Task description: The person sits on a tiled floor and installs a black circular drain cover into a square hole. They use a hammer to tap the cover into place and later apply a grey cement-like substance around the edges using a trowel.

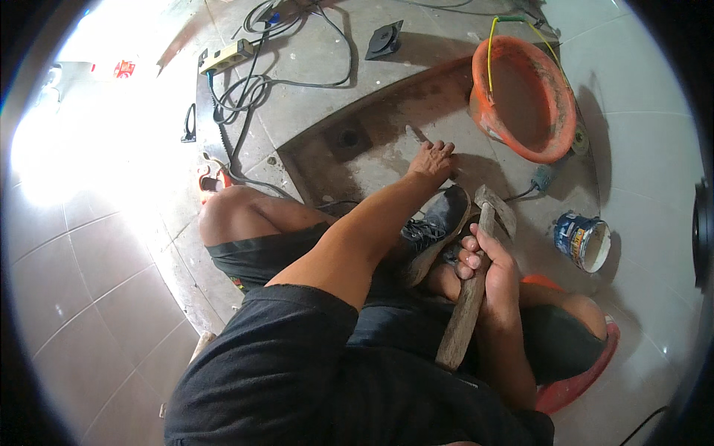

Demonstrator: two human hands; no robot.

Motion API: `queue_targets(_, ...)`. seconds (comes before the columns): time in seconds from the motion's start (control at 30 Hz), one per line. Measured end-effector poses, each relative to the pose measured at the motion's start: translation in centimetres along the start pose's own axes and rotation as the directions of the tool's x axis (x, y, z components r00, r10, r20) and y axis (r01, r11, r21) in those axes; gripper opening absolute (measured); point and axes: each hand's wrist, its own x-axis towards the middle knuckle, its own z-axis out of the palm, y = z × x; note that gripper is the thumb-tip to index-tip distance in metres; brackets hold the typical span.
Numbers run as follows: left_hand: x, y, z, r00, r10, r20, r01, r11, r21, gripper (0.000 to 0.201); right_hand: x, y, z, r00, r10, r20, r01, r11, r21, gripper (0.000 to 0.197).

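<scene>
Head view: right hand point(500, 269) is grasping a hammer point(468, 312) running roughly 6-to-12 o'clock, while left hand point(433, 160), grip unclear, is reaching out 10 o'clock from its head.

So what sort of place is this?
It looks like a tiled room under construction or repair, perhaps a bathroom. A sunken floor section with what seems to be a drain hole, a dirt-smeared orange bucket, and a hammer in the right hand suggest it.
</scene>
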Motion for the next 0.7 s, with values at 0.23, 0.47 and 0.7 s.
queue_targets(0.23, 0.0, -1.6, 0.3, 0.994, 0.08, -0.077, -0.081, 0.997, -0.014, 0.026, -0.1, 0.0, 0.3, 0.998, 0.039, 0.041, -0.038, 0.998, -0.041, 0.023)
queue_targets(0.47, -7.1, -8.9, -7.9, 0.955, -0.239, -0.175, 0.031, 0.667, -0.744, 0.033, 1.5, 0.3, 1.0, 0.991, 0.11, 0.072, -0.09, 0.967, -0.237, 0.022)
queue_targets(0.7, -7.6, -18.4, -10.1, 0.948, -0.301, -0.101, 0.056, 0.471, -0.88, 0.022, 2.8, 1.5, 2.9, 0.993, 0.092, 0.076, -0.037, 0.847, -0.531, 0.015)
